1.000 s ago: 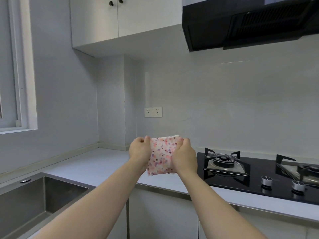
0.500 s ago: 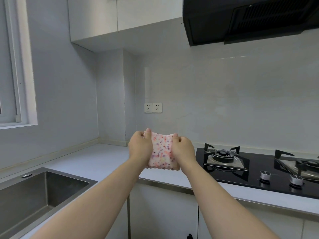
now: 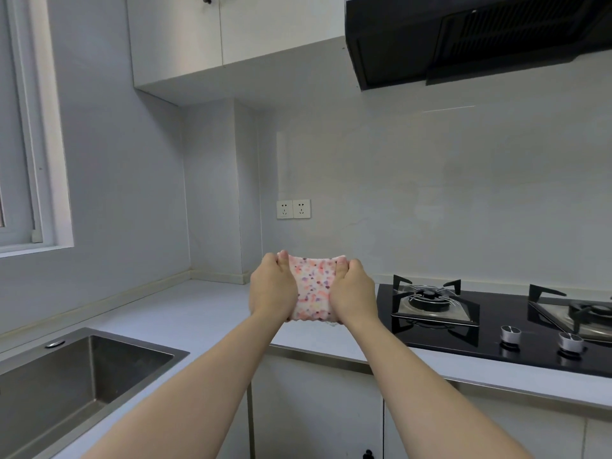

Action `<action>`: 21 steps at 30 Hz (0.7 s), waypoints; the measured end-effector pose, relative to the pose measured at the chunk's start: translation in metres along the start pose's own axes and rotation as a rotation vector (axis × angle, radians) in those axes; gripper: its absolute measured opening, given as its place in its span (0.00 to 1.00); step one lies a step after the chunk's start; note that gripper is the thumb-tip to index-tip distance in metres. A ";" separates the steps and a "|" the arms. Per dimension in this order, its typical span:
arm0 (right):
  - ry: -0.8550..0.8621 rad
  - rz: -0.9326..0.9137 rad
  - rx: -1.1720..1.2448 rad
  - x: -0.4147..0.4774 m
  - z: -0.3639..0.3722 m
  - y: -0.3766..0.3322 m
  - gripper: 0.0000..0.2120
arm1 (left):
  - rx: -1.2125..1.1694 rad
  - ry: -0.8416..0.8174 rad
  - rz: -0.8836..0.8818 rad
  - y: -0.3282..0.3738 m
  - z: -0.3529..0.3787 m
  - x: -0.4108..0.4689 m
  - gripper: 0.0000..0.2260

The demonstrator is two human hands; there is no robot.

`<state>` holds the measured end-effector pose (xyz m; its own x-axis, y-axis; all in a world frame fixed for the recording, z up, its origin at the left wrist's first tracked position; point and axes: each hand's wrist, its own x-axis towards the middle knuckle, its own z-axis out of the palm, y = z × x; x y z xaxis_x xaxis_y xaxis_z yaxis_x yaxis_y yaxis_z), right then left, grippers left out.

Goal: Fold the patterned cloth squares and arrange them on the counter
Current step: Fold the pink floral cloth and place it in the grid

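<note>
A pale kitchen counter (image 3: 185, 313) runs along a grey wall, seen from a person's head height. A stainless steel sink (image 3: 66, 385) is sunk into the counter at the lower left. A black gas hob (image 3: 496, 329) with two burners and two silver knobs sits at the right, under a black extractor hood (image 3: 463, 38). White wall cupboards (image 3: 212, 38) hang at the upper left of centre, and a double wall socket (image 3: 293, 209) is set in the wall below them. Two bare forearms reach forward. The left hand (image 3: 272, 286) and the right hand (image 3: 351, 293) each grip one side of a small patterned cloth square (image 3: 311, 289), white with pink and purple spots, fingers curled round its edges. The cloth is held upright in the air above the counter, between sink and hob.
</note>
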<state>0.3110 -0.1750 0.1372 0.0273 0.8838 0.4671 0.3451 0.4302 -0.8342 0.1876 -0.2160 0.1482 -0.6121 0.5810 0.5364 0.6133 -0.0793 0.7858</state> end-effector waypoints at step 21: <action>0.036 0.130 -0.024 0.127 0.028 0.153 0.14 | -0.211 -0.146 -0.079 -0.067 0.193 0.056 0.18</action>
<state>0.3411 0.0080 0.0601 0.1065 0.9244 0.3661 0.3593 0.3076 -0.8811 0.2088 -0.0217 0.0659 -0.5662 0.7016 0.4327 0.4393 -0.1873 0.8786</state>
